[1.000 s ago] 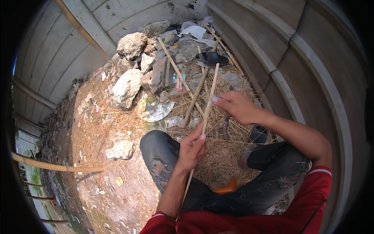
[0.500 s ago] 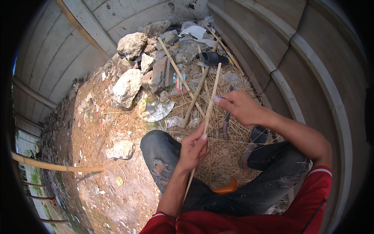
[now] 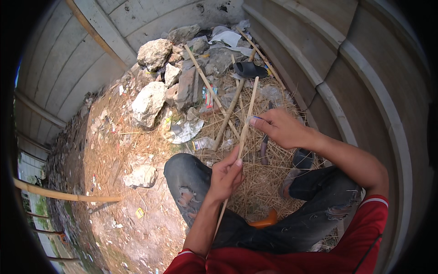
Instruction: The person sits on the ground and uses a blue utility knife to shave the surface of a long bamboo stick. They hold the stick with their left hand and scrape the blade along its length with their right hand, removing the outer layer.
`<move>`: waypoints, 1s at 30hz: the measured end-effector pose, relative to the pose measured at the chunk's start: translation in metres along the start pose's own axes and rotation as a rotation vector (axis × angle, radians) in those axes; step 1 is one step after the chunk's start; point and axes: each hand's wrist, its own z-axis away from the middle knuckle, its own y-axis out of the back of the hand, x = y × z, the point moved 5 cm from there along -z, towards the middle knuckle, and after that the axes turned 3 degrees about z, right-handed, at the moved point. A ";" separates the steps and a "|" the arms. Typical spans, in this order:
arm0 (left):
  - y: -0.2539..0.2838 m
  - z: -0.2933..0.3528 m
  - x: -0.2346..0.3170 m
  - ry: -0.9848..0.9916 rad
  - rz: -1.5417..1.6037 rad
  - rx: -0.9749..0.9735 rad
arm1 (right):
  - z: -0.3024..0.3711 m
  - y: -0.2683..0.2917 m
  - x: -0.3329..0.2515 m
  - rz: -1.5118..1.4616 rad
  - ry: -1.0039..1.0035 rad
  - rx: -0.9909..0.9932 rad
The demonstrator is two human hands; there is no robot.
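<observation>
Strip (image 3: 253,97) slightly lower, left hand (image 3: 226,177) gripping it, right hand (image 3: 284,128) pinching blue object (image 3: 258,118), slipper (image 3: 251,70), rocks (image 3: 150,103) beyond

"What is held by the left hand (image 3: 225,177)?"
"A pale stick (image 3: 247,122) is gripped, slanted; its upper part is met by the right hand (image 3: 284,129), where a small blue thing (image 3: 258,118) is pinched."
"And on the ground (image 3: 130,233)?"
"Rocks (image 3: 148,104) are piled toward its far edge; a black sandal (image 3: 251,70) is seen near the far right corner."

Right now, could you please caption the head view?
Left hand grips a wooden strip; right hand holds something blue against it.
</observation>
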 end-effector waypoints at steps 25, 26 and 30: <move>-0.004 -0.001 0.005 0.025 0.120 -0.070 | 0.000 0.012 -0.006 0.137 -0.084 0.077; -0.003 0.000 0.005 0.026 0.116 -0.065 | 0.000 0.007 -0.007 0.161 -0.013 0.097; 0.000 -0.001 0.001 0.039 0.099 -0.044 | 0.001 -0.006 0.003 0.086 0.026 0.019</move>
